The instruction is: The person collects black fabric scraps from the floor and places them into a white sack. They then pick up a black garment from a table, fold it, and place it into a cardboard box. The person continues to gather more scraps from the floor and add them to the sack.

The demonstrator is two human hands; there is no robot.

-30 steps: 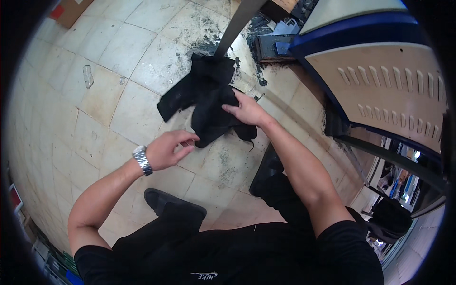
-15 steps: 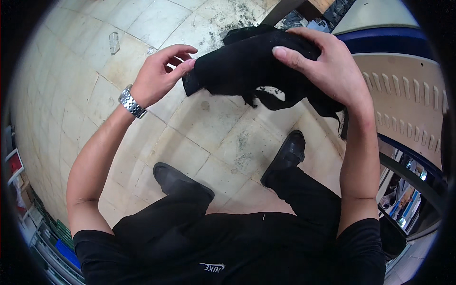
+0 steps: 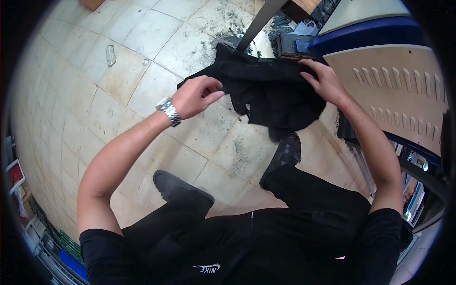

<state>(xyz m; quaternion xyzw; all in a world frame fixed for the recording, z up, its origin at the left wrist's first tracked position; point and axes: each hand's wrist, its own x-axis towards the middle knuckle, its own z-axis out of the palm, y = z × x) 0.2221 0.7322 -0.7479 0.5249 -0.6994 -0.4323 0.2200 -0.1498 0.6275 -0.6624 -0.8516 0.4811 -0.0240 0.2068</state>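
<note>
A limp black cloth (image 3: pixel 280 90) hangs in loose folds above the tiled floor, with a small light gap near its left part. My right hand (image 3: pixel 327 81) grips its upper right edge between thumb and fingers. Beside the cloth's left part is my left hand (image 3: pixel 194 97), a metal-band watch (image 3: pixel 169 111) on its wrist. Its fingers are curved, with thumb and fingertips apart and nothing visible between them. Whether the back of that hand's fingers touches the cloth, I cannot tell.
To the right stands a beige and blue cabinet (image 3: pixel 375 64) with slotted vents. A dark metal leg (image 3: pixel 261 23) slants down behind the cloth, near black smudges on the tiles. A clear plastic piece (image 3: pixel 110 55) lies at the far left. My shoes (image 3: pixel 183 186) are on the floor below.
The cloth has dropped from a held-up bundle into a wider, looser hang. My left hand has moved right and nearer, off the cloth's left end. My right hand has shifted slightly nearer.
</note>
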